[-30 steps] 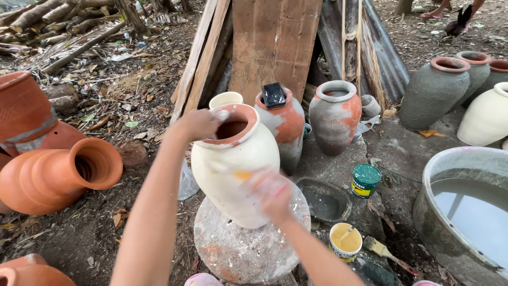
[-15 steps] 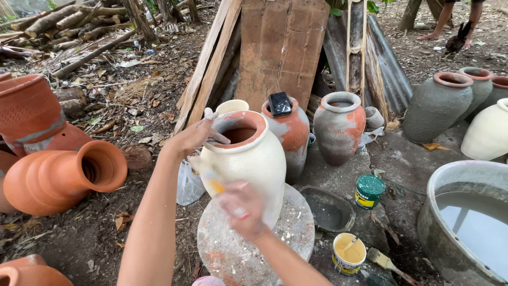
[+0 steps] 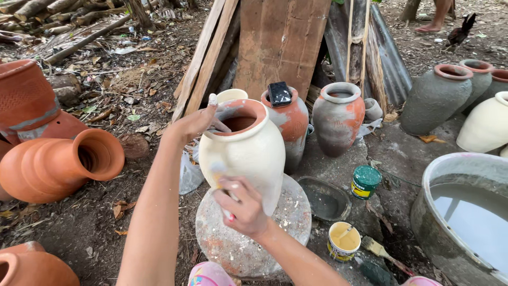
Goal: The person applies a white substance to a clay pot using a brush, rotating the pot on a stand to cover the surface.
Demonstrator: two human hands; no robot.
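your left hand (image 3: 197,123) grips the rim of the cream-painted pot (image 3: 244,153) tilted on the round stone slab (image 3: 248,233) while your right hand (image 3: 241,204) pinches a brush against it, so a wet slip could topple it.

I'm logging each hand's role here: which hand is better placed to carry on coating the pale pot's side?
Probably the right hand: it presses a small applicator against the cream pot wall, while the left hand grips the rim, tilting it.
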